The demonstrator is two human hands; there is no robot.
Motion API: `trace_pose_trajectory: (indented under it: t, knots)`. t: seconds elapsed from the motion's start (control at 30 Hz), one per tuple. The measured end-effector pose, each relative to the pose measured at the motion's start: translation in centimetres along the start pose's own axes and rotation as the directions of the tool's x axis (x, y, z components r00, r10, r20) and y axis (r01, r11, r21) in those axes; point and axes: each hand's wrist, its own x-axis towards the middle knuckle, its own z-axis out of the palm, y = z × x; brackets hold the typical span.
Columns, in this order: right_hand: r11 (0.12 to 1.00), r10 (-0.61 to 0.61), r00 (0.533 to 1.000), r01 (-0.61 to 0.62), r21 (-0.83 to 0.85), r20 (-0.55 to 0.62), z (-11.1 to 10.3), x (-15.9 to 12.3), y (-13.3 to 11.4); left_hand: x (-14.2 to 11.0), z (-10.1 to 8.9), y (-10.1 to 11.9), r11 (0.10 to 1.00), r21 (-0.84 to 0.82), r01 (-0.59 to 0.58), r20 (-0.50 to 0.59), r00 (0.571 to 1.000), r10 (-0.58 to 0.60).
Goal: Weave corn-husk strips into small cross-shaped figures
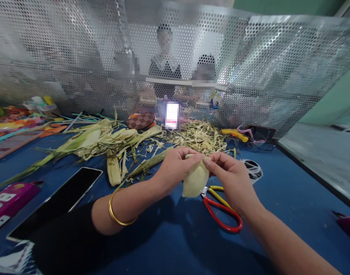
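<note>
A pale green piece of corn husk (195, 180) hangs from my fingers above the blue table. My left hand (175, 166) pinches its top edge from the left, thumb against fingers. From the right, my right hand (230, 172) grips the same top edge between thumb and fingertips, close to the left fingertips. Just below and right of the husk lie scissors (225, 217) with one red and one yellow handle; their blades are mostly hidden. A small coil of white wire or cord (253, 170) lies right of my right hand.
Leafy corn husks (97, 141) spread over the table's left middle, with a heap of shredded husk (202, 135) behind my hands. A dark tablet or phone (59, 202) lies front left. A yellow-orange tool (234, 134) lies back right. Perforated metal sheeting (249, 72) stands behind the table (169, 244).
</note>
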Motion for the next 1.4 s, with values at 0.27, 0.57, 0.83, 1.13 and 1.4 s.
trace_pose_trajectory:
  t: [0.27, 0.57, 0.83, 1.13, 1.4]
  knots:
    - [0.972, -0.192, 0.979, 0.180, -0.153, -0.068, 0.1, -0.4, 0.2, -0.1, 0.2, -0.8, 0.998, -0.039, 0.042, 0.026, 0.999, -0.040]
    - [0.959, -0.242, 0.965, 0.223, -0.175, -0.096, 0.5, -0.8, 0.1, 0.3, 0.1, -0.7, 0.999, -0.048, 0.018, -0.059, 0.998, -0.021]
    - [0.993, -0.092, 0.991, 0.085, -0.078, -0.098, 0.8, -0.4, 0.2, 0.1, 0.4, -0.9, 0.984, -0.170, 0.055, -0.013, 0.998, -0.059]
    - [0.791, -0.501, 0.862, 0.422, -0.443, -0.072, 0.6, -1.4, 0.7, 0.2, 0.6, -1.4, 0.984, -0.174, 0.044, -0.064, 0.996, -0.056]
    - [0.980, -0.151, 0.988, 0.145, -0.134, -0.033, 1.3, -1.0, 0.8, 0.5, 0.4, -1.7, 0.991, -0.134, -0.019, -0.084, 0.996, 0.007]
